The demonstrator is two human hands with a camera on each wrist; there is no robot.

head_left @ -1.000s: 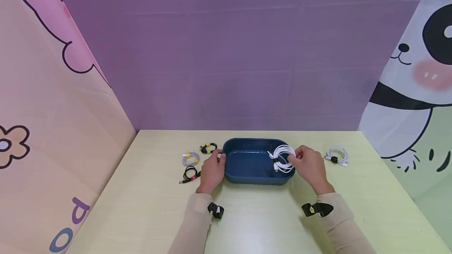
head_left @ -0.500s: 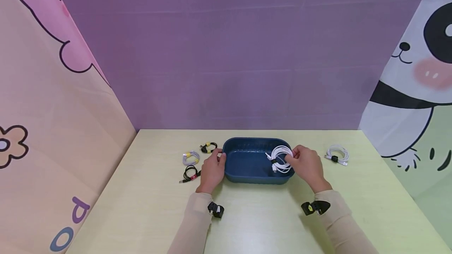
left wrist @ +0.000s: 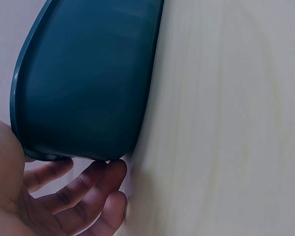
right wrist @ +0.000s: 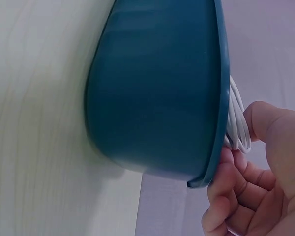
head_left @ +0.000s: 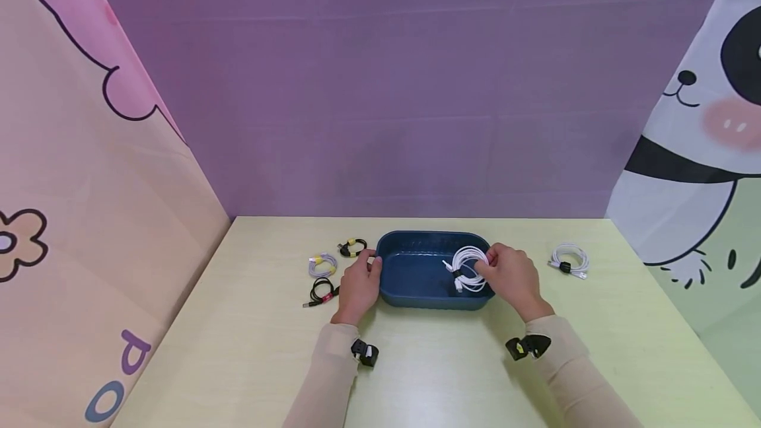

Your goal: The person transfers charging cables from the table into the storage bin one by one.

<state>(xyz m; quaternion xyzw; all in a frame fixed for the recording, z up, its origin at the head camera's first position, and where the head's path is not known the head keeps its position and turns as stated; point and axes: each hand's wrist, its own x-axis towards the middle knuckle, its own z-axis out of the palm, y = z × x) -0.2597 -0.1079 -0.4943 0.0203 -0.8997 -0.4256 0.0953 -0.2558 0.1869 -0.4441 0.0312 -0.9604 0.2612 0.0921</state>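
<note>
In the head view, a blue plastic bin (head_left: 436,300) stands on the table. My left hand (head_left: 358,286) holds its left end, thumb at the rim; in the left wrist view, the fingers (left wrist: 91,184) touch the outside wall under the rim. My right hand (head_left: 512,278) pinches a coiled white cable (head_left: 468,286) with a black tie, over the bin's right end. The right wrist view shows the white coil (right wrist: 237,120) between thumb and fingers, just above the bin's rim (right wrist: 225,73). Whether the coil touches the bin floor I cannot tell.
Left of the bin lie a black cable with yellow ties (head_left: 353,248), a pale grey cable with yellow ties (head_left: 322,265) and a black cable with a red tie (head_left: 321,292). Another coiled white cable (head_left: 569,261) lies to the right. A purple backdrop (head_left: 410,84) rises behind the table.
My right hand and the white cable have shifted slightly left, further over the bin. My left hand stays at the bin's left end.
</note>
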